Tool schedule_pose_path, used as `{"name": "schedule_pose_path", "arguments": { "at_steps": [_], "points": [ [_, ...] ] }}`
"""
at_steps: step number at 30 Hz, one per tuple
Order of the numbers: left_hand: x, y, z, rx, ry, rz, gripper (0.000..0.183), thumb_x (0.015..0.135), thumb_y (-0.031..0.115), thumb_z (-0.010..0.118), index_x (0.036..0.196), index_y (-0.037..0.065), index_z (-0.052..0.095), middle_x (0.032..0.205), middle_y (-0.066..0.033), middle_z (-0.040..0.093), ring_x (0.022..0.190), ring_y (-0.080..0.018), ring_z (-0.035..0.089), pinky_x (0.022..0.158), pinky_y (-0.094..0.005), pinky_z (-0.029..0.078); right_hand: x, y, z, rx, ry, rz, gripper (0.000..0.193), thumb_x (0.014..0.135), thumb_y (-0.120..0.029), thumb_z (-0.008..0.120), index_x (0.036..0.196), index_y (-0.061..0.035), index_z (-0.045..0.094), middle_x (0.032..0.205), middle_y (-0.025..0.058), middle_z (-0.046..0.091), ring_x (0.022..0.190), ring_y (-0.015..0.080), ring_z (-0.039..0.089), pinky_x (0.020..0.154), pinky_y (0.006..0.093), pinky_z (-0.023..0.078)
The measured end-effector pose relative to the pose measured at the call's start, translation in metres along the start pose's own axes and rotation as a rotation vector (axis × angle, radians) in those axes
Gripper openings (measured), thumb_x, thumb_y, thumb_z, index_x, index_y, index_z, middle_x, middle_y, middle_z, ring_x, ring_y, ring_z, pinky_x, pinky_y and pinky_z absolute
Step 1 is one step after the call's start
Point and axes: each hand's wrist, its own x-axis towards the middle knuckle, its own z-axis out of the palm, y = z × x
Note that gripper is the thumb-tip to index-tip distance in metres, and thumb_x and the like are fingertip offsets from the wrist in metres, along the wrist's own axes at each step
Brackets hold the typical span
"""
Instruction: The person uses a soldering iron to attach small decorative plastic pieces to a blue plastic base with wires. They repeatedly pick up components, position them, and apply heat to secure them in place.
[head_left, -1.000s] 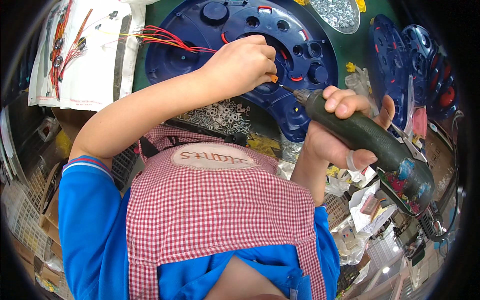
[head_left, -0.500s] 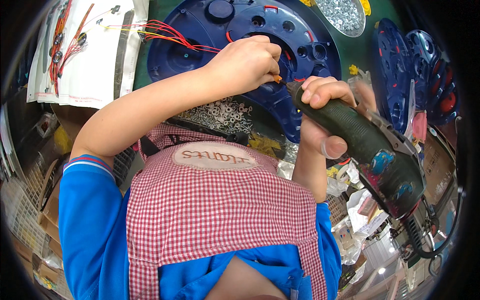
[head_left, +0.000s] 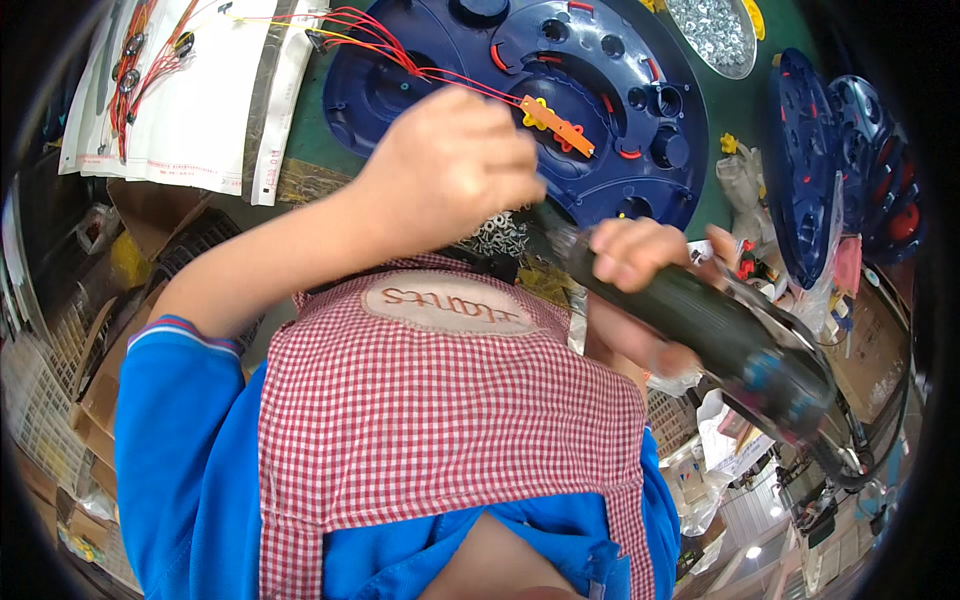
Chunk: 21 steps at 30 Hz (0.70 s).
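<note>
My right hand (head_left: 640, 285) is wrapped round a dark green corded electric screwdriver (head_left: 700, 318), its narrow end pointing left and slightly up. My left hand (head_left: 455, 170), blurred by motion, is closed above the pile of screws (head_left: 500, 238), close to the tool's narrow end. Whatever its fingers hold is hidden. Behind them lies a dark blue plastic shell (head_left: 625, 190) with round holes and red inserts. Inside it sits an orange strip (head_left: 570, 132) with yellow and red flower-shaped pieces under it. Red wires (head_left: 465, 80) run from the strip to the left.
A white sheet (head_left: 200, 110) at the far left carries more wire bundles (head_left: 125, 85). At the back right stands a dish of small metal screws (head_left: 710, 35). More blue shells (head_left: 805, 170) stack along the right side. The tool's black cable (head_left: 905, 400) hangs at the right.
Both hands and the screwdriver have moved nearer to me, away from the shell. My left hand has come off the strip, leaving it in plain view. The whole view has shifted slightly.
</note>
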Motion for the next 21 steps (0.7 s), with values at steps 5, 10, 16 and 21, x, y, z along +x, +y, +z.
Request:
{"name": "schedule_pose_path", "arguments": {
  "at_steps": [5,10,16,21],
  "points": [
    [-0.011,0.021,0.021,-0.154,-0.038,-0.108,0.021,0.063,0.022,0.08,0.08,0.013,0.072,0.082,0.0051,0.064,0.083,-0.0147,0.058,0.077,-0.0324,0.041,0.015,-0.018,0.002,0.127,-0.064,-0.034,0.094,0.078,-0.069,0.066,0.145,-0.0121,0.036,0.081,0.0053,0.056,0.07,0.0187,0.054,0.072,0.0375,0.044],
    [-0.01,0.022,0.018,-0.175,0.003,-0.114,0.018,0.065,0.021,0.08,0.08,0.013,0.073,0.081,0.0056,0.065,0.082,-0.0145,0.057,0.077,-0.0322,0.04,0.021,-0.021,0.004,0.111,-0.086,-0.051,0.093,0.078,-0.068,0.067,0.146,-0.0122,0.037,0.081,0.0055,0.056,0.07,0.0184,0.054,0.072,0.0374,0.044],
    [-0.01,0.023,0.018,-0.27,-0.001,-0.203,0.014,0.068,0.018,0.079,0.079,0.013,0.073,0.079,0.0055,0.065,0.08,-0.014,0.057,0.076,-0.0317,0.039,0.022,-0.021,0.006,0.142,-0.039,-0.136,0.102,0.08,-0.069,0.064,0.15,-0.0082,0.021,0.082,0.0109,0.06,0.07,0.0235,0.058,0.07,0.0406,0.047],
    [-0.009,0.017,0.015,-0.125,0.041,-0.077,0.015,0.069,0.018,0.079,0.081,0.013,0.072,0.079,0.006,0.064,0.08,-0.014,0.057,0.076,-0.0316,0.039,0.024,-0.025,0.006,0.093,-0.057,-0.097,0.091,0.079,-0.069,0.065,0.144,-0.0111,0.039,0.08,0.0051,0.056,0.069,0.0175,0.053,0.071,0.0373,0.044]
  ]
}}
